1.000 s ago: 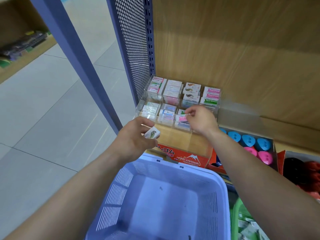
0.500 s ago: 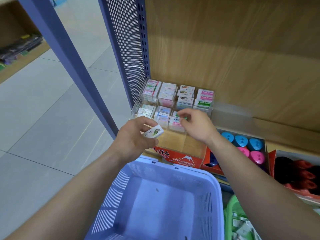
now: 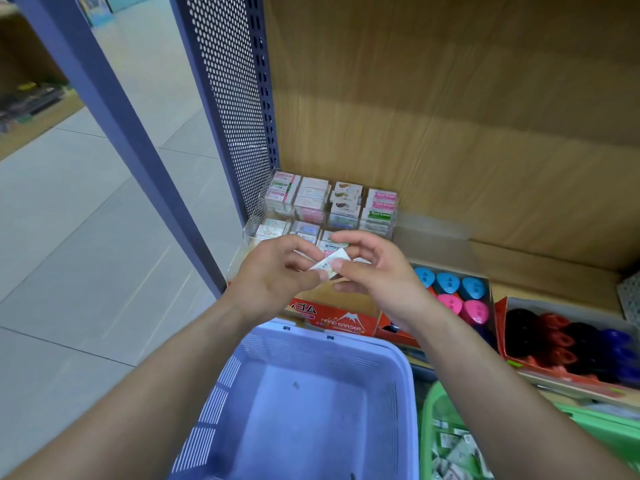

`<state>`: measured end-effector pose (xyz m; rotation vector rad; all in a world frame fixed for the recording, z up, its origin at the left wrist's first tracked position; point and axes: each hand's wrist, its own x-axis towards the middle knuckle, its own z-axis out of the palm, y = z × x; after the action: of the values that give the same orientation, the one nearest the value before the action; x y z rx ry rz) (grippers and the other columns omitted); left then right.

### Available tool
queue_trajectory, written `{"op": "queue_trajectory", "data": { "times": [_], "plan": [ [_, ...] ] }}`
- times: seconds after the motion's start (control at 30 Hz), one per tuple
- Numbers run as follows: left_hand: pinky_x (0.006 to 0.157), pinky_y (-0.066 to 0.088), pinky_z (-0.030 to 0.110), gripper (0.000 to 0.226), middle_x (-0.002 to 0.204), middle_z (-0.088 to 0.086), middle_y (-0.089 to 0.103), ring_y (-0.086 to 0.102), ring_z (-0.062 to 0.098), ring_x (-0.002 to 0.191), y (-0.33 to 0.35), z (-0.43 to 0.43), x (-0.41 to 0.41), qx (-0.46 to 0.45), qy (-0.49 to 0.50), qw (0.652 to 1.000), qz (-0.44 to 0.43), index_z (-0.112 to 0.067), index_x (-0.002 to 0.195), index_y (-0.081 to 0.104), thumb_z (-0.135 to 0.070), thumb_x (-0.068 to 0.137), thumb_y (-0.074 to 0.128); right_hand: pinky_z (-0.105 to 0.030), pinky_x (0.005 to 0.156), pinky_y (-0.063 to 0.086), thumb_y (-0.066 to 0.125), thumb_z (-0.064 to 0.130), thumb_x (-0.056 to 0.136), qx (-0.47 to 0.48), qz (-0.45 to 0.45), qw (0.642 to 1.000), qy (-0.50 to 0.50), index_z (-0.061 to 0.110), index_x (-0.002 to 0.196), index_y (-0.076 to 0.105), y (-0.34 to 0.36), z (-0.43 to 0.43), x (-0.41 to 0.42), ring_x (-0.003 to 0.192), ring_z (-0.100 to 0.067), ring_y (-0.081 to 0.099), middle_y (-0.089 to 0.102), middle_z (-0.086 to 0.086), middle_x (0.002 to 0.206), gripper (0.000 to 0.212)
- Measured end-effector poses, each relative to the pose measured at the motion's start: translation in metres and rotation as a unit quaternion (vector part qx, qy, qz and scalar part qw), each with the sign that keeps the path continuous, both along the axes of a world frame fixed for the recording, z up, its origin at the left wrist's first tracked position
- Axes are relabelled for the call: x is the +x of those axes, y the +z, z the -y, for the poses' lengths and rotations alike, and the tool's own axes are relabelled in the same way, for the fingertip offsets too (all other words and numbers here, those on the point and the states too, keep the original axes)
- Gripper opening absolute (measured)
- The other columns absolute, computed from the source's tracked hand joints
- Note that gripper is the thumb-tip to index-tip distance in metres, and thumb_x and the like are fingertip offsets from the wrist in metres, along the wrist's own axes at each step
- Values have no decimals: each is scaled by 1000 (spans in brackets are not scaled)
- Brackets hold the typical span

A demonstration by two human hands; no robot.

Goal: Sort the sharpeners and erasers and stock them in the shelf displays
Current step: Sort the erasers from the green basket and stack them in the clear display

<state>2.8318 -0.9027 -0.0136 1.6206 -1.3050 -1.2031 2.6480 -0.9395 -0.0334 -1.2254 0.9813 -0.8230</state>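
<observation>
We see a wooden shelf (image 3: 540, 268) with a perforated metal side panel (image 3: 228, 98) on its left. Below its front edge sits a blue basket (image 3: 221, 375), and a green basket (image 3: 427, 407) with small packets in it stands just to its right.

Toward the right end of the shelf, a red box (image 3: 500, 327) holds dark and red sharpeners (image 3: 561, 337). Beside it, blue and pink sharpeners (image 3: 446, 282) fill another box. In the back left corner stands a clear case (image 3: 254, 220) with stacked erasers in two rows of compartments. The labels in its back right compartment read "Hard Eraser". At the front edge lies an orange box (image 3: 343, 322) printed "HARD ERASER" under a white mountain, with Japanese characters at its left.

Both forearms reach forward over the blue basket and the hands meet above the orange box, just in front of the case. Our left hand (image 3: 273, 275) has its back to us and pinches the lower left end of one white eraser (image 3: 327, 263) between thumb and fingertips. Our right hand (image 3: 374, 271) has its thumb on the other end and its fingers curled behind it. The long axis of the eraser runs from lower left to upper right, with the higher end toward the case. Its print is too small to read.
</observation>
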Motion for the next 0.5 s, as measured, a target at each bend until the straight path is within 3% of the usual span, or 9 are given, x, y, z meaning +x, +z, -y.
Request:
{"op": "queue_trajectory", "data": {
  "times": [0.1,0.3,0.4,0.5],
  "plan": [
    [66,48,19,21,79,2,73,65,11,69,0,-1,-1,12,-11,1000,-6,-16,95,69,-10,81,83,-38,78,63,71,2,91,55,41,997,-19,11,120,61,-6,-9,-1,88,-27,72,66,-16,101,32],
    [64,50,25,33,84,2,73,68,12,64,-3,-1,-4,15,-43,999,16,-20,101,66,-1,79,82,-34,73,62,70,2,91,68,19,997,-1,0,115,62,-20,-15,-7,90,-30,73,69,-13,95,25],
    [68,55,33,32,83,1,74,69,16,68,-9,3,-8,21,-48,998,24,-21,101,66,-5,79,83,-37,76,61,62,1,96,77,22,997,-10,2,115,66,-24,-14,-11,90,-27,72,67,-24,102,19],
    [73,57,35,27,83,0,76,71,17,71,-15,4,-16,23,-67,996,51,-20,95,66,-6,79,82,-40,77,61,50,-1,101,107,62,992,3,5,115,67,-29,-13,-14,93,-27,70,69,-19,105,23]
  ]
}}
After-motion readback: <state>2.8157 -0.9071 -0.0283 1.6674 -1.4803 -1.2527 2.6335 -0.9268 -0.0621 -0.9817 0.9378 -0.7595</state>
